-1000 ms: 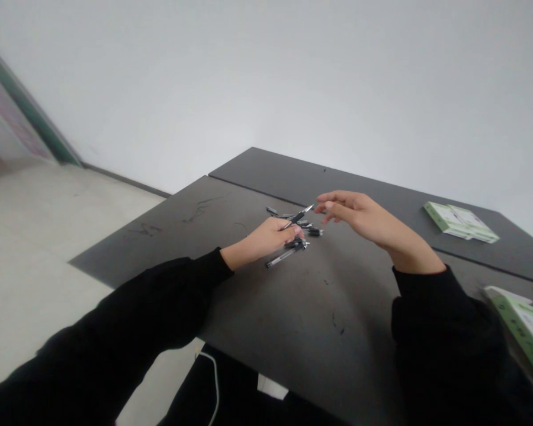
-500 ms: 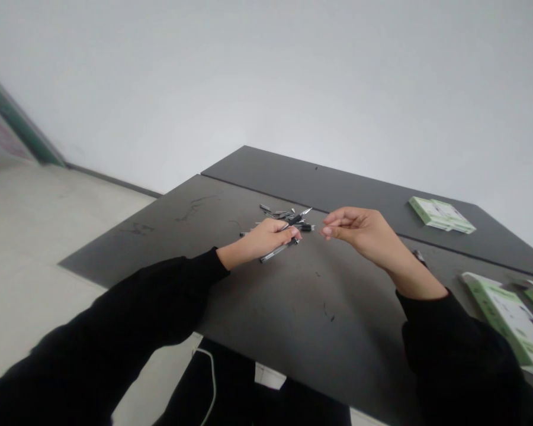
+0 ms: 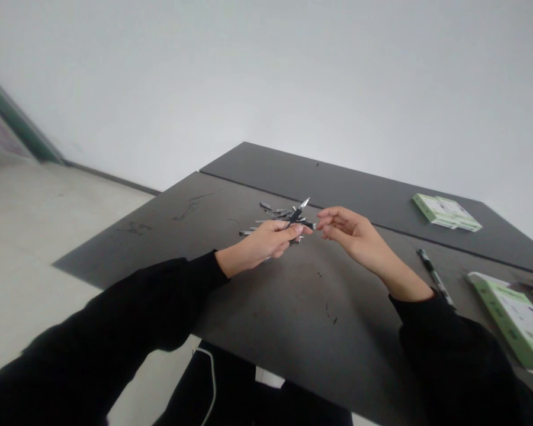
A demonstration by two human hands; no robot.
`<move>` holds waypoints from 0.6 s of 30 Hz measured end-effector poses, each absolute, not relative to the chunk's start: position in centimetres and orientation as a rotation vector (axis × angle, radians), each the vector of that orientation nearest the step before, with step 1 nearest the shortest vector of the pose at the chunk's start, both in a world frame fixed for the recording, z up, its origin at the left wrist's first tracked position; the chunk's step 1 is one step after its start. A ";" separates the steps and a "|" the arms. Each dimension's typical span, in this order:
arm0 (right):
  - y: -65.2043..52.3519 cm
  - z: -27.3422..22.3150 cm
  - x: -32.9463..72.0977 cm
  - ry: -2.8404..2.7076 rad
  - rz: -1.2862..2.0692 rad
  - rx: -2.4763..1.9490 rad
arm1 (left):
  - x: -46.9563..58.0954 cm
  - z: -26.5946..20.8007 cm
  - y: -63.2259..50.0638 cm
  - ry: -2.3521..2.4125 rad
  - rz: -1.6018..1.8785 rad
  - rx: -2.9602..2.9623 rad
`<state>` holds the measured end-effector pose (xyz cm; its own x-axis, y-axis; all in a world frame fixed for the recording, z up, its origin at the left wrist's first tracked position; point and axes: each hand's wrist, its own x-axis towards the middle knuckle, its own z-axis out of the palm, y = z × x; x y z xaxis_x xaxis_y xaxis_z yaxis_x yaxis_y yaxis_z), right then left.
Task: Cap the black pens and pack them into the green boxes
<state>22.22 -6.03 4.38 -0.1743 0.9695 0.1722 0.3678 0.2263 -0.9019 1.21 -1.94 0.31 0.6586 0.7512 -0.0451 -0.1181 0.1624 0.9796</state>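
Note:
My left hand (image 3: 266, 241) is closed around a pen (image 3: 299, 212) with a black grip and a silver cone tip. The tip points up and away to the right. My right hand (image 3: 350, 234) is just right of it, fingers curved and apart, with nothing visible between them. Its fingertips are close to a small black piece (image 3: 311, 225); whether they touch cannot be made out. Behind and under my left hand lies a pile of pen parts (image 3: 279, 212), black and clear, partly hidden by the hand.
A separate pen (image 3: 435, 277) lies by my right forearm. Green-and-white boxes (image 3: 446, 212) rest at the back right, and another box (image 3: 510, 319) lies nearer on the right. The dark table (image 3: 266, 313) has a seam across it and stands near a white wall.
My left hand has tilted the pen tip more upward. My right hand has moved slightly left, its fingers spreading, and its forearm now uncovers more of the pen on the right.

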 end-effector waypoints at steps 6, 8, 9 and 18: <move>-6.4 3.0 20.1 -1.741 0.858 -1.264 | 1.5 0.5 -2.4 0.559 0.741 1.078; -6.6 2.5 19.6 -1.743 0.740 -1.273 | 1.7 0.4 -2.4 0.550 0.774 1.059; -6.7 2.2 19.4 -1.748 0.676 -1.294 | 1.8 0.3 -2.4 0.546 0.794 1.054; -6.5 0.8 18.4 -1.551 0.990 -1.241 | 2.1 0.2 -2.8 0.541 0.870 1.011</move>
<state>18.45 -6.52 0.80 -0.1029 0.9822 0.1570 0.2712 0.1796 -0.9456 2.09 -2.75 0.20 0.5596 0.8288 -0.0037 -0.3696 0.2536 0.8939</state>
